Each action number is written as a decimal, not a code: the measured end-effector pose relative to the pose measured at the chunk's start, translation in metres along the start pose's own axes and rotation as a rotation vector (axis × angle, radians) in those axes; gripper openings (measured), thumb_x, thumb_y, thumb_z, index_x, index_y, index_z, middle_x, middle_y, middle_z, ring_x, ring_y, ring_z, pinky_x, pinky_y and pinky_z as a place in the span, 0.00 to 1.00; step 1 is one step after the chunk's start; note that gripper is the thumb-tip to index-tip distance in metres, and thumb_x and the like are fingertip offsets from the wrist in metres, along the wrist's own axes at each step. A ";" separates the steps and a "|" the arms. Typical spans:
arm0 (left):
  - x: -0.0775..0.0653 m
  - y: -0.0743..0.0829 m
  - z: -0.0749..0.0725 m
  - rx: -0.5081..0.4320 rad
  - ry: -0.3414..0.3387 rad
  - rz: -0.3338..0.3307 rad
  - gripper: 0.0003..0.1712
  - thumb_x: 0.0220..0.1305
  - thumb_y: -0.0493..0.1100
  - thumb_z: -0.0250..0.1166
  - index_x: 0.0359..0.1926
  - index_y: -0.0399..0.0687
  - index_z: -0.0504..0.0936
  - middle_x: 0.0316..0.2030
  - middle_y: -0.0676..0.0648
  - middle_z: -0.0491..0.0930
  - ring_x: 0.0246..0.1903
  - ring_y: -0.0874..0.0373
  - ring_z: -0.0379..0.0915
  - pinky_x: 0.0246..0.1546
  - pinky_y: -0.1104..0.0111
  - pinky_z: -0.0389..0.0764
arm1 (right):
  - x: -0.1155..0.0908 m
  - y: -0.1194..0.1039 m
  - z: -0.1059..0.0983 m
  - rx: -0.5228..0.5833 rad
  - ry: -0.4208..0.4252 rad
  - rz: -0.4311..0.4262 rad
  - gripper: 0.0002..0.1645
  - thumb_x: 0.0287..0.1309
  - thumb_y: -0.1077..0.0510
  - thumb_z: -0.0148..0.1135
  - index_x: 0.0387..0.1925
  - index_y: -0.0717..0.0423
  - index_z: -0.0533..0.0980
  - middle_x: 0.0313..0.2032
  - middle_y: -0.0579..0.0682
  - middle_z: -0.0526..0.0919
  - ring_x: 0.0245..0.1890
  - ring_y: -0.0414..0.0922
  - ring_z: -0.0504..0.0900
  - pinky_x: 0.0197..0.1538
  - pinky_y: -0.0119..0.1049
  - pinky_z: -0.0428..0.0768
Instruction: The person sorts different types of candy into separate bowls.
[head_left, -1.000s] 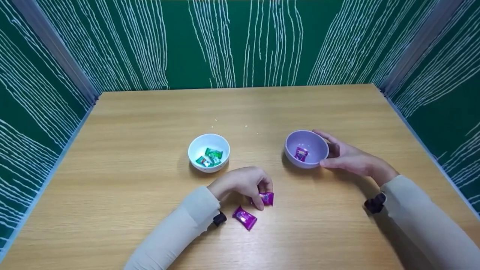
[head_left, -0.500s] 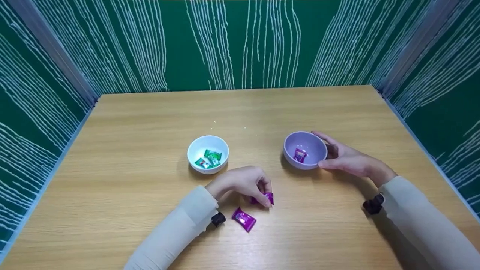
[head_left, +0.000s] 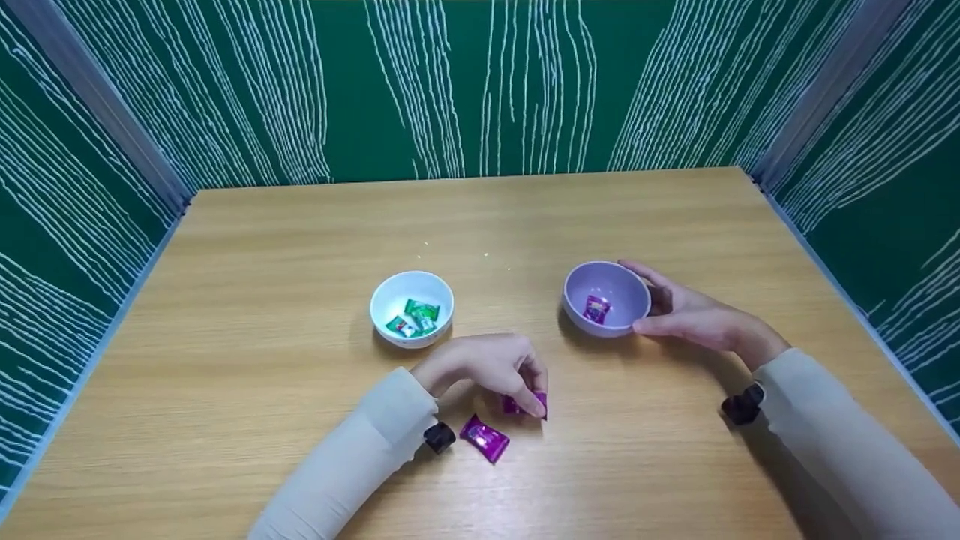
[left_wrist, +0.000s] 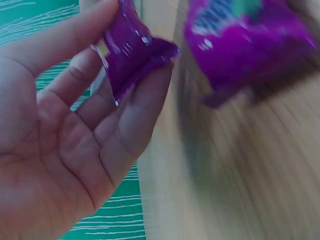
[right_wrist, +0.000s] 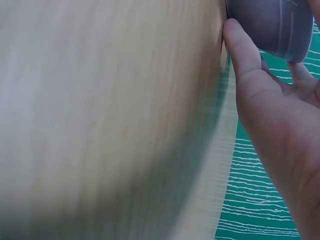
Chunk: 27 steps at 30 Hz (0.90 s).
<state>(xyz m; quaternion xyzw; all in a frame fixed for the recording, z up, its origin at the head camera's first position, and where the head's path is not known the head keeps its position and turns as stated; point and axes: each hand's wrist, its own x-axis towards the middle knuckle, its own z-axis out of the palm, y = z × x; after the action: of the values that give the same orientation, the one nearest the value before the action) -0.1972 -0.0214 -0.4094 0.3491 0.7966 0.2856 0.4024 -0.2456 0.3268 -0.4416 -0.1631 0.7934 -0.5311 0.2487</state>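
Pinching a purple candy, steadying the purple bowl

My left hand (head_left: 487,365) arches over the table, fingertips curled around a purple candy (head_left: 517,406); another wrapped candy (head_left: 484,438) lies just beside my wrist. My right hand (head_left: 686,311) cups the purple bowl (head_left: 606,297).

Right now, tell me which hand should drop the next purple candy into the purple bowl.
Left. The left hand already pinches a purple candy; the right hand steadies the purple bowl.
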 end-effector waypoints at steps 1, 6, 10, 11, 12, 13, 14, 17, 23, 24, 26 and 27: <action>0.000 0.002 0.000 0.000 -0.013 0.007 0.04 0.64 0.46 0.73 0.34 0.52 0.89 0.29 0.53 0.85 0.28 0.59 0.79 0.32 0.71 0.77 | 0.000 0.000 0.000 0.005 0.000 0.002 0.56 0.63 0.56 0.69 0.81 0.35 0.45 0.78 0.50 0.46 0.77 0.56 0.42 0.73 0.68 0.41; 0.002 0.008 0.000 0.015 -0.020 0.053 0.04 0.63 0.44 0.73 0.34 0.49 0.89 0.26 0.54 0.84 0.25 0.64 0.75 0.27 0.74 0.73 | 0.000 0.001 -0.001 0.010 -0.007 -0.003 0.56 0.64 0.57 0.69 0.81 0.36 0.44 0.78 0.51 0.46 0.77 0.57 0.42 0.74 0.65 0.43; 0.004 0.010 0.000 0.002 -0.035 0.072 0.04 0.63 0.43 0.73 0.35 0.47 0.89 0.25 0.54 0.83 0.23 0.65 0.73 0.24 0.76 0.72 | 0.000 0.001 0.000 0.008 -0.011 0.000 0.56 0.64 0.56 0.68 0.81 0.36 0.43 0.78 0.50 0.45 0.78 0.56 0.42 0.74 0.65 0.43; 0.005 0.010 0.001 -0.006 -0.038 0.069 0.04 0.63 0.42 0.73 0.35 0.47 0.89 0.25 0.54 0.83 0.23 0.65 0.73 0.24 0.75 0.72 | 0.000 0.001 0.000 0.004 -0.009 0.001 0.56 0.64 0.56 0.69 0.81 0.36 0.43 0.78 0.50 0.46 0.77 0.56 0.42 0.74 0.65 0.43; 0.005 0.010 0.001 -0.018 -0.040 0.062 0.04 0.64 0.42 0.73 0.35 0.47 0.89 0.25 0.54 0.83 0.23 0.65 0.73 0.23 0.75 0.73 | 0.000 0.001 0.000 -0.001 -0.008 0.002 0.56 0.64 0.56 0.69 0.81 0.35 0.43 0.78 0.50 0.46 0.77 0.56 0.42 0.74 0.66 0.43; 0.006 0.011 0.001 -0.023 -0.035 0.054 0.04 0.64 0.43 0.73 0.35 0.47 0.89 0.25 0.54 0.83 0.23 0.64 0.73 0.24 0.74 0.74 | 0.000 0.000 0.000 -0.008 -0.005 0.004 0.56 0.64 0.55 0.69 0.81 0.35 0.43 0.78 0.50 0.45 0.77 0.56 0.42 0.74 0.66 0.43; 0.007 0.012 0.001 -0.032 -0.030 0.045 0.04 0.64 0.43 0.73 0.35 0.48 0.89 0.26 0.53 0.84 0.23 0.64 0.74 0.24 0.73 0.75 | 0.000 0.000 0.000 -0.012 -0.003 0.006 0.56 0.64 0.55 0.69 0.81 0.35 0.43 0.78 0.50 0.46 0.77 0.56 0.42 0.74 0.66 0.42; 0.010 0.014 -0.001 -0.056 -0.009 0.032 0.03 0.63 0.42 0.73 0.36 0.48 0.89 0.27 0.52 0.85 0.22 0.63 0.75 0.24 0.70 0.78 | 0.000 0.000 0.000 -0.020 0.001 0.007 0.57 0.64 0.55 0.69 0.81 0.35 0.43 0.78 0.49 0.45 0.77 0.56 0.42 0.74 0.67 0.42; 0.015 0.023 -0.004 -0.099 0.016 0.076 0.03 0.63 0.40 0.73 0.37 0.46 0.90 0.28 0.52 0.87 0.22 0.62 0.78 0.27 0.69 0.80 | 0.000 0.000 0.001 -0.027 0.007 0.009 0.57 0.64 0.54 0.69 0.81 0.37 0.43 0.78 0.50 0.46 0.78 0.56 0.43 0.74 0.66 0.42; 0.016 0.024 -0.005 -0.104 0.021 0.079 0.03 0.63 0.40 0.73 0.37 0.46 0.90 0.28 0.52 0.87 0.22 0.62 0.78 0.28 0.68 0.81 | 0.000 0.000 0.001 -0.028 0.008 0.009 0.57 0.64 0.54 0.69 0.81 0.37 0.43 0.78 0.50 0.46 0.78 0.56 0.43 0.74 0.67 0.42; 0.017 0.027 -0.006 -0.110 0.040 0.082 0.03 0.63 0.40 0.73 0.37 0.45 0.90 0.28 0.52 0.87 0.22 0.62 0.78 0.29 0.67 0.81 | 0.000 0.001 0.001 -0.024 0.008 0.009 0.57 0.64 0.54 0.69 0.81 0.37 0.42 0.78 0.50 0.46 0.77 0.56 0.43 0.74 0.66 0.42; 0.018 0.029 -0.007 -0.113 0.051 0.080 0.03 0.63 0.40 0.73 0.37 0.45 0.90 0.28 0.52 0.87 0.22 0.62 0.78 0.30 0.66 0.82 | 0.000 0.001 0.001 -0.021 0.009 0.010 0.57 0.64 0.54 0.69 0.81 0.37 0.42 0.78 0.50 0.46 0.77 0.56 0.43 0.74 0.66 0.42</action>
<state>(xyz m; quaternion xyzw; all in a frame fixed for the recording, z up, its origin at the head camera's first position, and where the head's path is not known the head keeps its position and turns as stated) -0.2012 0.0081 -0.3925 0.3502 0.7747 0.3547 0.3890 -0.2451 0.3258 -0.4428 -0.1593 0.8010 -0.5220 0.2461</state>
